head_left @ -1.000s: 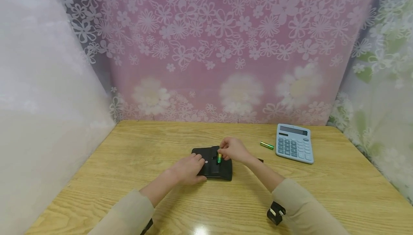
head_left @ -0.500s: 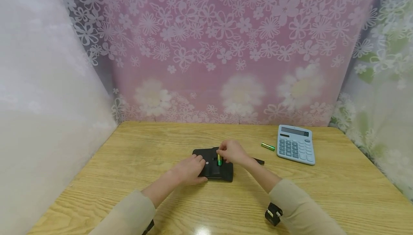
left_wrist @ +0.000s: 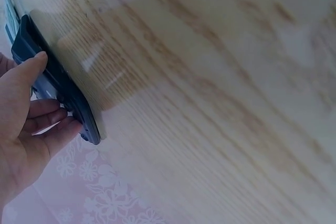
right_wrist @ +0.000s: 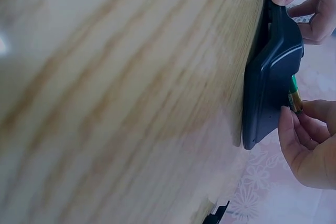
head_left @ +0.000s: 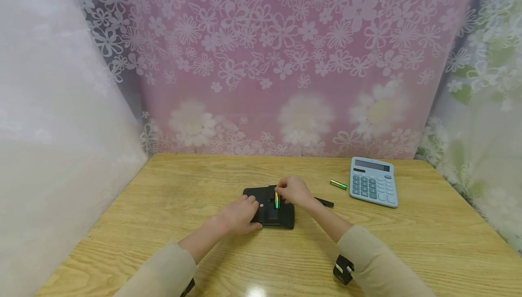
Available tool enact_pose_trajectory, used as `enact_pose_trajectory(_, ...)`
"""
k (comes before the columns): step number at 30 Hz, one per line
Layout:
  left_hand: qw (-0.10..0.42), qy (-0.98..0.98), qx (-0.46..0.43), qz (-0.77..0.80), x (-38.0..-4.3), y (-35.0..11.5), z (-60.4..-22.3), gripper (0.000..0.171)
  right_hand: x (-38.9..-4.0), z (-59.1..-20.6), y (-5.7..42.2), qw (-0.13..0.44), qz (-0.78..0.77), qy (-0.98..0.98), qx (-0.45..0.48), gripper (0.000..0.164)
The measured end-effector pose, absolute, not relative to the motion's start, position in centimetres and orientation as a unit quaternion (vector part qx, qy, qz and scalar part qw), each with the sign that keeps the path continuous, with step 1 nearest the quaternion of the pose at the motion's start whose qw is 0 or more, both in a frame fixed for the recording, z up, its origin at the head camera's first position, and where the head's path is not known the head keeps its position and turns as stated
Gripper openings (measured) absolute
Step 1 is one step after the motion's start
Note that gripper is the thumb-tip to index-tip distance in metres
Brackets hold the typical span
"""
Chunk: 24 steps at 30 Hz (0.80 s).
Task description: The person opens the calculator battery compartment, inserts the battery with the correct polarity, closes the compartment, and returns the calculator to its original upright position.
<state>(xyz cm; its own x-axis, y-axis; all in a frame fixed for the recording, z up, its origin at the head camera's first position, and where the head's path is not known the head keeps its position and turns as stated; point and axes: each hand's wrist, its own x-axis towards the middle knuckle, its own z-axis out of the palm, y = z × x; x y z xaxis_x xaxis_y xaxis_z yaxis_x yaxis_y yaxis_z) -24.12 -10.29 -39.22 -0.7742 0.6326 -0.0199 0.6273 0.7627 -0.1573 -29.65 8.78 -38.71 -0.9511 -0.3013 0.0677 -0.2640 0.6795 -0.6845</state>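
Observation:
A black device [head_left: 265,215] lies on the wooden table with an open battery compartment facing up; its exact kind cannot be told. My left hand [head_left: 240,215] holds its left side, thumb at the near edge and fingers over the top. In the left wrist view, that hand [left_wrist: 31,114] is curled about the device's edge. Between thumb and fingers, my right hand [head_left: 294,192] pinches a green and gold battery [head_left: 277,200] at the compartment. The right wrist view shows the battery [right_wrist: 295,95] partly hidden behind the device's raised back, its gold end by the fingertips.
Another green battery [head_left: 338,184] lies to the right, beside a light blue calculator [head_left: 373,182]. A thin black strip [head_left: 325,202] lies behind my right wrist. Floral curtains [head_left: 285,84] hang behind the table [head_left: 195,174]. A black wrist camera [head_left: 344,270] sits under my right sleeve.
The battery in my right hand has come slightly lower and nearer the compartment. My left hand keeps its hold on the device. More of the black strip shows now.

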Motion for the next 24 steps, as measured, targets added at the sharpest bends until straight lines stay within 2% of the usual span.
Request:
enact_pose_trajectory(12,0.024,-0.937,-0.338,0.087,-24.16,-10.22,-39.26,0.054,-29.18,-38.71,9.03,-0.009,-0.343,0.925,-0.162,0.012)
enact_pose_trajectory(24,0.040,-0.931,-0.350,0.092,-24.05,-10.26,-39.21,0.054,-29.48,-38.78,9.37,-0.018,-0.306,0.931,-0.199,0.008)
